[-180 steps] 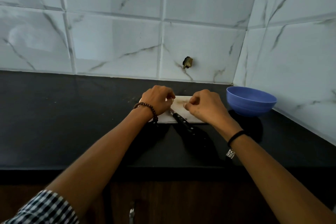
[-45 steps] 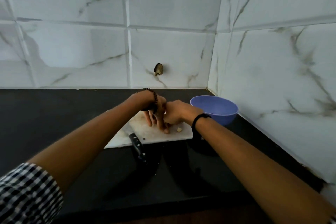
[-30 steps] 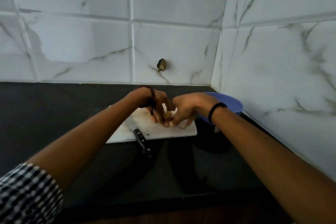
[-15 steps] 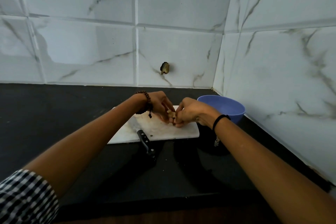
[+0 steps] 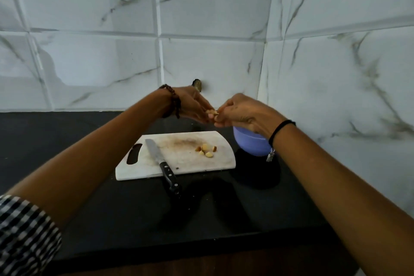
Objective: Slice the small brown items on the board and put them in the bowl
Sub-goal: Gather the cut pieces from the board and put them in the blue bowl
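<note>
Both my hands have lifted off the cutting board [image 5: 179, 163], left hand [image 5: 192, 105] and right hand [image 5: 239, 112] pinching cut pieces [image 5: 212, 113] together. Several pieces [image 5: 206, 150] remain down there beside the knife [image 5: 161, 162]; the blue bowl [image 5: 252, 143] sits under my right wrist.

Black counter [image 5: 67, 141] meets marbled wall tiles [image 5: 94, 60].

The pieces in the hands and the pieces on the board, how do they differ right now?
The held pieces are up in the air, pinched between the left hand and right hand; the loose pieces lie on the cutting board. The held ones are partly hidden by fingers, while the loose ones are in plain view. Both are small, pale and brown, and neither is in the bowl.
</note>
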